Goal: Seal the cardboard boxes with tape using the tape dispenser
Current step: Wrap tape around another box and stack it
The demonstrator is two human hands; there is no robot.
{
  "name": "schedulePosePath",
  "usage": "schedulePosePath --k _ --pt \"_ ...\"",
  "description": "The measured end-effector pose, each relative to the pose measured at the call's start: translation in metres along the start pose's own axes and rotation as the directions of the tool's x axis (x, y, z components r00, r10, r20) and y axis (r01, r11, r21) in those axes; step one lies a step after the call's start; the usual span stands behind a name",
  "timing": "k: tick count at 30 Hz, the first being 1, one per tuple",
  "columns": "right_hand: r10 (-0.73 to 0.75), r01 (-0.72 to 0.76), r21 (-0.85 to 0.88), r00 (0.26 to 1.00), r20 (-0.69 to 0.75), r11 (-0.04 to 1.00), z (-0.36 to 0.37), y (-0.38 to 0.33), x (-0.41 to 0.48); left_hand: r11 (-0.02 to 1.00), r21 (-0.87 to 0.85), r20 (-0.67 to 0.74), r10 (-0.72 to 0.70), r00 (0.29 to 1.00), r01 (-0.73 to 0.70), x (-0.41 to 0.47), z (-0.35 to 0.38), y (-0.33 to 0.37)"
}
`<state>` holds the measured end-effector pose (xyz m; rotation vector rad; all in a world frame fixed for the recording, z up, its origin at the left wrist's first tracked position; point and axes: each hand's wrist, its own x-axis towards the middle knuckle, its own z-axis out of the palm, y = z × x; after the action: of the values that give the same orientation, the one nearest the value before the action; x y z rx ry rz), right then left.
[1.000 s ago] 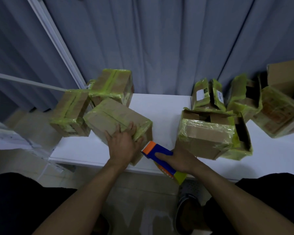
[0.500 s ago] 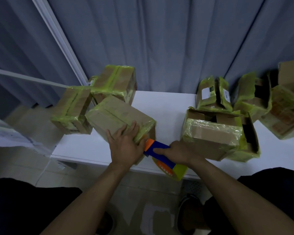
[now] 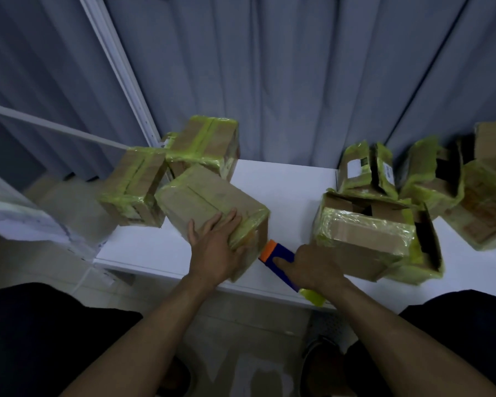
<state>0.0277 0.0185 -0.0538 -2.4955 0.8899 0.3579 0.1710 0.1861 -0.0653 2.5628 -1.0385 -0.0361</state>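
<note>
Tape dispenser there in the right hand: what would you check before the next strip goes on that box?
1. Steadying: left hand lies flat on the box - ok.
2. Grip: right hand is curled round the tape dispenser - ok.
3. Contact: dispenser's orange end touching the box - cannot tell.
4. Tape end free to stick - cannot tell, hidden.
5. Working room: bare table beside the box - ok.

Bare left hand (image 3: 215, 253) and right hand (image 3: 312, 267), bare forearms (image 3: 155, 325), black trousers (image 3: 40, 325), dark shoes (image 3: 324, 365).
</note>
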Motion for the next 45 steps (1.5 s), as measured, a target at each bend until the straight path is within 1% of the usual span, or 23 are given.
schedulePosePath --k 3,5,7,9,11,14,16,18,19,20,22,23,24,25,28,30,32,36,39,41,43,44,45 --pt "0.025 -0.028 0.198 1.0 0.018 0.98 -0.003 0.011 -0.001 0.999 0.017 0.039 0.039 0.999 -0.039 -0.004 -0.008 -0.001" --pt "0.002 -0.004 0.276 1.0 0.008 0.961 -0.003 0.019 -0.005 0.994 0.111 0.0 0.012 1.0 -0.012 -0.012 -0.01 -0.005" --pt "-0.038 0.033 0.297 0.999 0.013 0.954 -0.003 0.025 -0.011 0.976 0.214 -0.046 -0.029 0.999 0.038 -0.021 -0.008 -0.011" --pt "-0.077 0.068 0.325 0.997 0.016 0.943 -0.006 0.031 -0.019 0.987 0.151 -0.027 -0.053 0.998 0.056 -0.026 -0.007 -0.017" --pt "-0.127 0.111 0.376 0.992 0.02 0.92 -0.009 0.031 -0.029 0.999 0.046 -0.028 -0.005 1.0 0.007 -0.027 -0.009 -0.023" --pt "-0.161 0.129 0.437 0.986 0.037 0.89 -0.012 0.028 -0.043 0.997 -0.012 0.005 0.075 0.997 -0.074 -0.023 -0.013 -0.032" --pt "-0.176 0.141 0.455 0.984 0.036 0.879 -0.013 0.023 -0.051 0.991 -0.023 0.08 0.134 0.988 -0.133 -0.022 -0.017 -0.038" --pt "-0.21 0.18 0.447 0.978 0.017 0.876 -0.014 0.019 -0.056 0.977 0.023 0.166 0.205 0.965 -0.211 -0.019 -0.025 -0.045" --pt "-0.231 0.208 0.442 0.973 -0.003 0.873 -0.015 0.017 -0.058 0.971 0.034 0.18 0.226 0.957 -0.236 -0.02 -0.03 -0.048" --pt "-0.246 0.232 0.438 0.969 -0.024 0.869 -0.015 0.015 -0.06 0.972 0.008 0.151 0.231 0.961 -0.235 -0.022 -0.035 -0.05" --pt "-0.27 0.263 0.449 0.962 -0.05 0.854 -0.017 0.01 -0.063 0.968 -0.175 -0.046 0.176 0.983 -0.182 -0.03 -0.045 -0.048" --pt "-0.283 0.276 0.466 0.957 -0.057 0.84 -0.017 0.007 -0.064 0.946 -0.289 -0.146 0.108 0.983 -0.147 -0.036 -0.05 -0.044" --pt "-0.298 0.289 0.486 0.953 -0.06 0.825 -0.017 0.004 -0.065 0.913 -0.395 -0.194 0.028 0.981 -0.104 -0.043 -0.054 -0.038" --pt "-0.317 0.304 0.505 0.946 -0.063 0.808 -0.017 0.002 -0.065 0.873 -0.485 -0.182 -0.049 0.982 -0.047 -0.051 -0.058 -0.031" --pt "-0.358 0.339 0.539 0.931 -0.073 0.771 -0.012 -0.002 -0.063 0.708 -0.69 -0.002 -0.211 0.977 0.152 -0.074 -0.064 -0.011" --pt "-0.399 0.373 0.547 0.914 -0.076 0.75 -0.01 -0.004 -0.062 0.559 -0.789 0.133 -0.25 0.959 0.255 -0.082 -0.065 -0.004" --pt "-0.422 0.383 0.564 0.904 -0.067 0.731 -0.011 -0.006 -0.061 0.477 -0.826 0.206 -0.242 0.948 0.301 -0.085 -0.065 -0.001" --pt "-0.436 0.391 0.57 0.898 -0.063 0.722 -0.011 -0.01 -0.059 0.43 -0.85 0.197 -0.274 0.941 0.303 -0.088 -0.064 0.0" --pt "-0.451 0.39 0.583 0.891 -0.046 0.712 -0.012 -0.016 -0.06 0.417 -0.839 0.234 -0.303 0.924 0.35 -0.088 -0.066 -0.002" --pt "-0.45 0.389 0.583 0.892 -0.045 0.714 -0.013 -0.02 -0.061 0.367 -0.834 0.293 -0.339 0.894 0.412 -0.086 -0.067 -0.003" --pt "-0.452 0.393 0.578 0.891 -0.046 0.715 -0.012 -0.023 -0.06 0.286 -0.844 0.345 -0.356 0.868 0.453 -0.085 -0.067 -0.004" --pt "-0.452 0.392 0.576 0.891 -0.044 0.717 -0.012 -0.023 -0.06 0.261 -0.849 0.358 -0.356 0.863 0.46 -0.084 -0.066 -0.004" --pt "-0.45 0.389 0.576 0.892 -0.041 0.719 -0.012 -0.023 -0.06 0.263 -0.849 0.36 -0.35 0.865 0.459 -0.083 -0.066 -0.005"
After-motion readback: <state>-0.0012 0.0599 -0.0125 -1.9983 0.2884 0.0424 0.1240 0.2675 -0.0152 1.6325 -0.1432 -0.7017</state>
